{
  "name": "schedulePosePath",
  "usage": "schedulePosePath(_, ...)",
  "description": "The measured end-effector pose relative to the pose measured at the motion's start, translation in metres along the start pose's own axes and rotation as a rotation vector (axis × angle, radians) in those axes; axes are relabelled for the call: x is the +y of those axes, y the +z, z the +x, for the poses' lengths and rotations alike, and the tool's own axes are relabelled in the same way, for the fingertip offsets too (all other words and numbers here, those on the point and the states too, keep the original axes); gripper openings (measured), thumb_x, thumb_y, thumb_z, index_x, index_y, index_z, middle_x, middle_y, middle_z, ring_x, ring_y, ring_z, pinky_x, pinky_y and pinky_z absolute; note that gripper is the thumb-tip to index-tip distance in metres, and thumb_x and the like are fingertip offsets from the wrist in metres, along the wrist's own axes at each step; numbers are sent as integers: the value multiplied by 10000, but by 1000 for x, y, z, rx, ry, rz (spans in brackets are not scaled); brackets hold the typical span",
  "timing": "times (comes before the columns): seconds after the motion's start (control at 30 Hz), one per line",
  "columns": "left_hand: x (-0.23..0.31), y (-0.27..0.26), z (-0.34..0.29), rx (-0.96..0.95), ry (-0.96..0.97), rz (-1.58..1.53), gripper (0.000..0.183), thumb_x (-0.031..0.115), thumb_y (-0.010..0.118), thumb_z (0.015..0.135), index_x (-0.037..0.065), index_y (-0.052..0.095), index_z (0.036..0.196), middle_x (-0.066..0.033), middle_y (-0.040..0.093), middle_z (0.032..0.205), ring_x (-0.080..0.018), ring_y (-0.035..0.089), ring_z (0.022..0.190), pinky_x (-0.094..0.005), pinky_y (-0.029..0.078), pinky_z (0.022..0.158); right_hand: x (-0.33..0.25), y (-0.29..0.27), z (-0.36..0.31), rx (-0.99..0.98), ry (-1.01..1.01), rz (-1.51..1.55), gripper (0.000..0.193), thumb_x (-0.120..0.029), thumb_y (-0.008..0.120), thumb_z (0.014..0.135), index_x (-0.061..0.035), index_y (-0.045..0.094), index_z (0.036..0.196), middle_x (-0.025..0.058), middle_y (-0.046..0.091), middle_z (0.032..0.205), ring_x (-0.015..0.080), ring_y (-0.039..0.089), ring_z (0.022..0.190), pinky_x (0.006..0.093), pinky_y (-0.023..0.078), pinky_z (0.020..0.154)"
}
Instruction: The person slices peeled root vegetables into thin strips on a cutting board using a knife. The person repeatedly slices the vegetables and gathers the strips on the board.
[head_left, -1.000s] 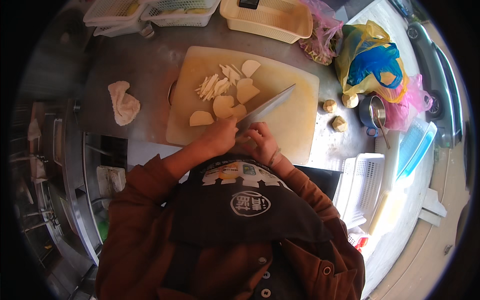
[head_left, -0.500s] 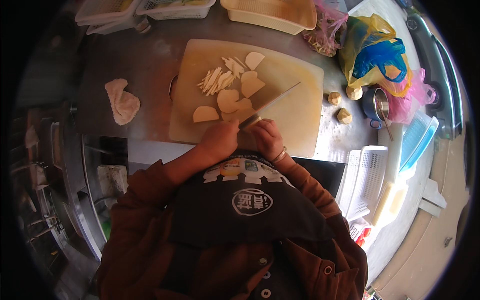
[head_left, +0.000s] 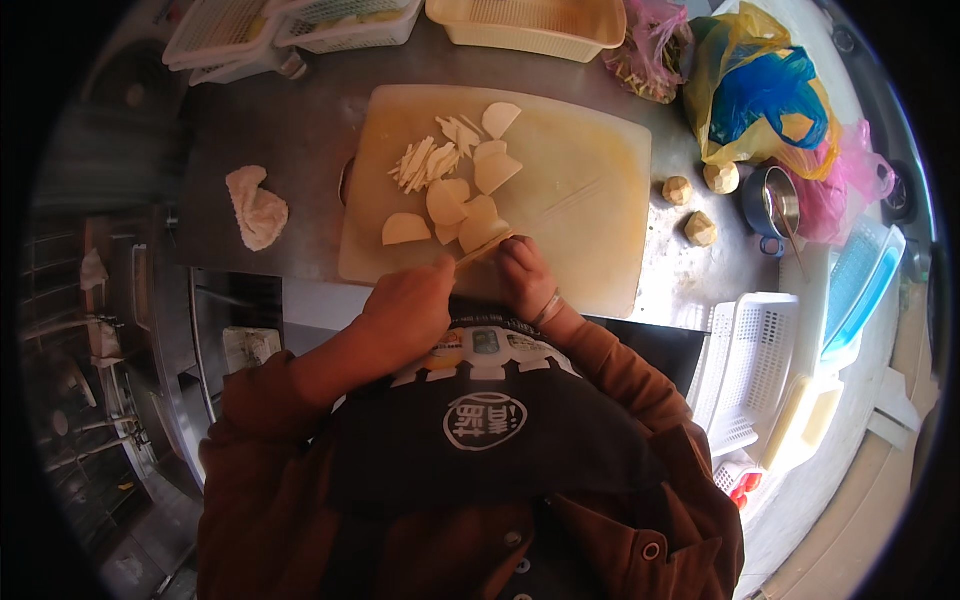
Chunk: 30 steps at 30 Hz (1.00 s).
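Closing into a fist near the front edge of a grey metal worktop (head_left: 310,135), the left hand (head_left: 408,303) is gripping what looks like a long, thin knife (head_left: 485,250), seen edge-on. The right hand (head_left: 525,278) is curling its fingers beside it; whether they are holding anything is hidden. Pale half-round slices (head_left: 497,172) and thin cream strips (head_left: 430,166) are lying on a rectangular cream cutting board (head_left: 600,250). Three round, peeled yellowish vegetables (head_left: 702,230) are sitting toward the worktop's right edge.

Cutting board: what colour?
The cutting board is pale cream-yellow, seen best in the head view.
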<state>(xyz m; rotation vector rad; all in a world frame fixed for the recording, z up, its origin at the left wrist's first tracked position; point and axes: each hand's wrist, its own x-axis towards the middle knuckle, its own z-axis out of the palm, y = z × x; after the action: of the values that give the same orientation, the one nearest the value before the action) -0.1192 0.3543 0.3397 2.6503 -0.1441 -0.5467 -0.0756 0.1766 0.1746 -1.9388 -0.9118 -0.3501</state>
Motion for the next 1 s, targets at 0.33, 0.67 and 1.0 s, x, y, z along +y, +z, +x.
schedulePosePath(0.33,9,0,10,-86,-70,79,128,69,532,899,-37,471,864,-264,595,742,-461,591,763,-534,446,696,6,-3,0,-36,-20,81,364,34,594,660,26,631,1021,156,555,1043,349,544,985,397,493,860)
schedulePosePath(0.67,-11,55,49,-2,-60,26,137,67,563,870,-66,538,845,-289,615,788,-462,612,806,-514,468,712,6,-6,3,16,-54,87,364,9,629,657,5,638,1020,134,591,1051,334,569,978,385,507,840)
schedulePosePath(1.0,-36,58,72,49,-35,-109,163,104,601,813,-55,601,845,-292,617,803,-455,617,833,-484,492,732,13,0,6,-20,-59,32,336,-3,621,669,-45,651,1000,100,579,964,309,563,938,374,504,813)
